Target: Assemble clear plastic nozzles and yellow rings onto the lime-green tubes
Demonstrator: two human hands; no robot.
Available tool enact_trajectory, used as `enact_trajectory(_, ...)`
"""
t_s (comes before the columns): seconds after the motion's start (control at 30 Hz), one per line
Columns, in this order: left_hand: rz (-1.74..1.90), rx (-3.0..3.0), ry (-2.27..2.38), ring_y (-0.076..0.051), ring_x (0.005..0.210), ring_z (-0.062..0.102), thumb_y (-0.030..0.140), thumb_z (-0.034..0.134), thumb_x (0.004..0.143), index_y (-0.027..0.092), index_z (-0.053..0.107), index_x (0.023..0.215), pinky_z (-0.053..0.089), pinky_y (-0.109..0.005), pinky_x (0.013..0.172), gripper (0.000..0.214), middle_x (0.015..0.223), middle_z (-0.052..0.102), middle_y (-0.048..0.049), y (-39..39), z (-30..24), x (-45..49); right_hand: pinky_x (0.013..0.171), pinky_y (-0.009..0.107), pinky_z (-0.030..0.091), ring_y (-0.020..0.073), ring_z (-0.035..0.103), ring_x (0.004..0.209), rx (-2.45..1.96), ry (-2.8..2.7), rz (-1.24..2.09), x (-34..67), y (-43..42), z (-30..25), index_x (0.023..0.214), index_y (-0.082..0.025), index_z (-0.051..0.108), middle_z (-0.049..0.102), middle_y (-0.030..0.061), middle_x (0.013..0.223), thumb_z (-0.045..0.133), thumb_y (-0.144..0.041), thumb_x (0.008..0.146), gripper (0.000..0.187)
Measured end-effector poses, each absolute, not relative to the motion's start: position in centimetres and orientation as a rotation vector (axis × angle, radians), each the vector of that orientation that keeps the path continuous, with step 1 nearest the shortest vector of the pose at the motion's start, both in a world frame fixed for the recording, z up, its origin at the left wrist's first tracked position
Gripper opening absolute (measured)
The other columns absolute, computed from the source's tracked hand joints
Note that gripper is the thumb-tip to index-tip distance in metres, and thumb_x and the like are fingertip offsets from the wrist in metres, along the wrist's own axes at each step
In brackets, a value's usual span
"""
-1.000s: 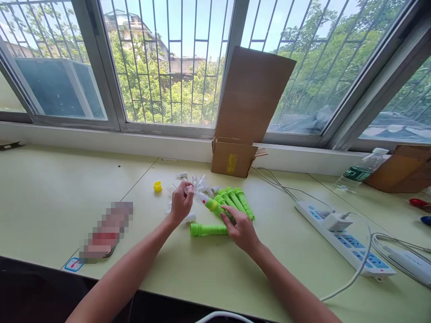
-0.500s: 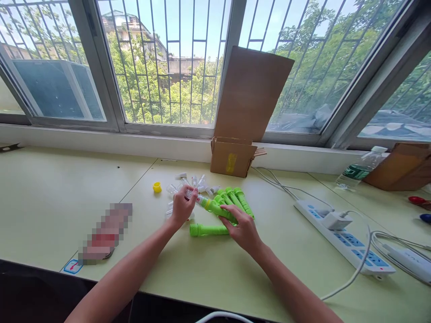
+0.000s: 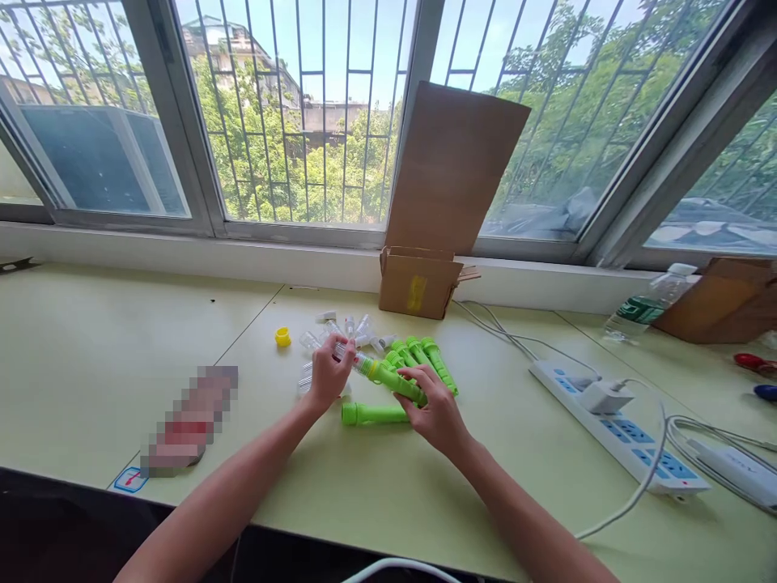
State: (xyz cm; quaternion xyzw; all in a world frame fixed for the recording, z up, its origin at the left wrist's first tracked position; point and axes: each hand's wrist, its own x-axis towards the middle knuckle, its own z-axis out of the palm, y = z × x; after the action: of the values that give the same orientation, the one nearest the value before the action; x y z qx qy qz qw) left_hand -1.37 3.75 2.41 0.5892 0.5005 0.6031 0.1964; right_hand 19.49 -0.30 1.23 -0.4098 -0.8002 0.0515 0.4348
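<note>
My left hand (image 3: pixel 329 374) is closed around a clear plastic tube (image 3: pixel 360 363). The tube's right end meets a green plastic handle (image 3: pixel 394 380), with a yellow ring (image 3: pixel 371 370) at the joint. Thumb and fingers of my right hand (image 3: pixel 438 413) grip that handle from above, near its lower end. Under and beside the right hand lies another green handle (image 3: pixel 373 414), flat on the table. Several more green handles (image 3: pixel 438 364) sit side by side just beyond it. Behind my left hand is a loose group of clear plastic tubes (image 3: pixel 363 328), partly hidden by the fingers.
A yellow ring-shaped cap (image 3: pixel 282 338) lies left of the tubes. The open cardboard box (image 3: pixel 418 283) stands against the sill. To the right are a power strip (image 3: pixel 619 429) with cables and a water bottle (image 3: pixel 649 304). A blurred-out flat object (image 3: pixel 191 421) is at left.
The fingers of my right hand have shifted slightly on the green handle. My left hand keeps its place on the clear tube.
</note>
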Motion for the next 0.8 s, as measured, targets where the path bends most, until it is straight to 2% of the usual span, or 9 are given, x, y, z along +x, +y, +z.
enact_trajectory(0.23, 1.702, 1.655, 1.426, -0.009, 0.043, 0.042, 0.042, 0.052, 0.084, 0.019, 0.054, 0.072, 0.032, -0.021, 0.047, 0.027, 0.052, 0.051, 0.0051, 3.94, 2.28, -1.49, 0.079, 0.042, 0.055, 0.0268, 0.067, 0.093, -1.06, -1.937, 0.206, 19.48, -0.42, 0.93, 0.114, -0.024, 0.059, 0.07, 0.0098, 0.104, 0.056, -0.03, 0.089, 0.027)
enact_trajectory(0.47, 1.704, 1.652, 1.415, -0.009, 0.043, 0.042, 0.042, 0.052, 0.084, 0.019, 0.054, 0.071, 0.032, -0.021, 0.046, 0.027, 0.052, 0.051, 0.0053, 3.85, 2.29, -1.39, 0.074, 0.04, 0.056, 0.0271, 0.068, 0.091, -1.04, -2.0, 0.249, 19.18, -0.8, 1.42, 0.12, -0.022, 0.057, 0.07, 0.0111, 0.103, 0.048, -0.029, 0.092, 0.03)
enact_trajectory(0.63, 1.704, 1.664, 1.422, -0.009, 0.044, 0.042, 0.041, 0.052, 0.084, 0.019, 0.055, 0.072, 0.032, -0.021, 0.047, 0.025, 0.052, 0.05, 0.0053, 3.87, 2.15, -1.34, 0.063, 0.034, 0.056, 0.0236, 0.066, 0.08, -1.07, -1.997, 0.254, 19.15, -0.86, 1.61, 0.122, -0.02, 0.055, 0.067, 0.0102, 0.096, 0.054, -0.032, 0.088, 0.036)
enact_trajectory(0.8, 1.717, 1.675, 1.438, -0.009, 0.043, 0.039, 0.04, 0.051, 0.085, 0.019, 0.056, 0.074, 0.031, -0.021, 0.047, 0.024, 0.052, 0.05, 0.0056, 3.85, 2.17, -1.31, 0.077, 0.037, 0.055, 0.0235, 0.063, 0.092, -0.996, -1.98, 0.186, 19.21, -0.4, 1.26, 0.116, -0.023, 0.056, 0.063, 0.009, 0.102, 0.059, -0.028, 0.084, 0.032)
